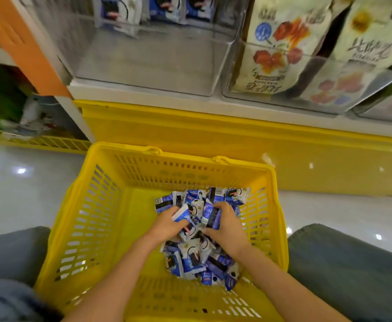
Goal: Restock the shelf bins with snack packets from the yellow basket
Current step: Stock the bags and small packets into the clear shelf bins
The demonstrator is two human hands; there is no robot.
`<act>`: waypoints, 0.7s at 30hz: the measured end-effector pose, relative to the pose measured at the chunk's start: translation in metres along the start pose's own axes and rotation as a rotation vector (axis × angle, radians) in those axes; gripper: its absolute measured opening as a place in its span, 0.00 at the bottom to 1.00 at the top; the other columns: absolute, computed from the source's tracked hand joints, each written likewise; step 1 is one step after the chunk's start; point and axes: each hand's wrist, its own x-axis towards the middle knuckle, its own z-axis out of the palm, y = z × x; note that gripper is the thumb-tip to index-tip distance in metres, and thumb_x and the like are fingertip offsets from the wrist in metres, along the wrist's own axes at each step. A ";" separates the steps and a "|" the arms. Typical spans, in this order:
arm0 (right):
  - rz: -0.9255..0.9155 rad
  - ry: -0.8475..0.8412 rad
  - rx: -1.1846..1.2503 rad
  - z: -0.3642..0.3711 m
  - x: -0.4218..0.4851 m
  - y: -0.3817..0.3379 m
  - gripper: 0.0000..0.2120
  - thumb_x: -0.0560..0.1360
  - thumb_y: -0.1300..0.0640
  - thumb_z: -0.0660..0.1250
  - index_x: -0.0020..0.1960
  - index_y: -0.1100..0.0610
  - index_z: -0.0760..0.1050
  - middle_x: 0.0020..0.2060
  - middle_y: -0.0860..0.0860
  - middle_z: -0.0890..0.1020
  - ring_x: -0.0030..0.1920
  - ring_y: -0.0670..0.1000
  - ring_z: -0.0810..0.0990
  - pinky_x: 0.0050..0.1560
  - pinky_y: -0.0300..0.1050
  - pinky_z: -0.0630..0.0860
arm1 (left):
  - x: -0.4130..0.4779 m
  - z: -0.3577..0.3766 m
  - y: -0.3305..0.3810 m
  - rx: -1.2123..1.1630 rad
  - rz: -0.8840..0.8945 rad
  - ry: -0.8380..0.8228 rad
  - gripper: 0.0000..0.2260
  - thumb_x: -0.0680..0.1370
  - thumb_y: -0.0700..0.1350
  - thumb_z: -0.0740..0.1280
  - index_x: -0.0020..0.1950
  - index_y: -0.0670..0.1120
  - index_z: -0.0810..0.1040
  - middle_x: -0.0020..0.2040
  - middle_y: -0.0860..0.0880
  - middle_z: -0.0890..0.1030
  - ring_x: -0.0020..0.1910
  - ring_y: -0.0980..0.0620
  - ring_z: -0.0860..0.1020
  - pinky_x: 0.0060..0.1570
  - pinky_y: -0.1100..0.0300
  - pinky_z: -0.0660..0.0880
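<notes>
Forearms reach down into yellow basket [111, 205] on floor, grabbing step in hand. Near-empty clear bin [144, 61] on shelf above: next move is lift and drop in. Heaped snack packets [197, 259] in basket; left hand [167, 225] and right hand [227, 226] fingers both clenched round packets

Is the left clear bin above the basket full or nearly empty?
Nearly empty: the clear bin shows a bare floor, with only a few blue packets at its back.
</notes>
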 end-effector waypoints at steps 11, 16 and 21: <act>-0.105 -0.061 0.188 -0.035 -0.034 -0.064 0.33 0.71 0.56 0.73 0.70 0.56 0.59 0.56 0.50 0.73 0.51 0.44 0.77 0.43 0.31 0.71 | -0.064 -0.008 0.044 -0.409 0.019 0.130 0.14 0.78 0.49 0.63 0.59 0.43 0.75 0.51 0.39 0.80 0.46 0.45 0.76 0.45 0.51 0.73; -0.334 0.148 -0.145 -0.052 -0.050 -0.092 0.36 0.70 0.59 0.73 0.71 0.53 0.58 0.64 0.52 0.68 0.64 0.52 0.72 0.58 0.41 0.72 | -0.095 -0.016 0.070 -0.575 0.100 -0.058 0.19 0.77 0.52 0.65 0.66 0.51 0.68 0.61 0.49 0.77 0.56 0.48 0.78 0.44 0.51 0.80; -0.336 -0.038 0.302 -0.066 -0.068 -0.118 0.40 0.75 0.62 0.67 0.76 0.55 0.44 0.64 0.47 0.70 0.57 0.43 0.73 0.50 0.24 0.71 | -0.108 -0.023 0.078 -0.719 0.238 -0.184 0.24 0.73 0.55 0.64 0.68 0.52 0.67 0.61 0.49 0.78 0.59 0.49 0.78 0.48 0.45 0.79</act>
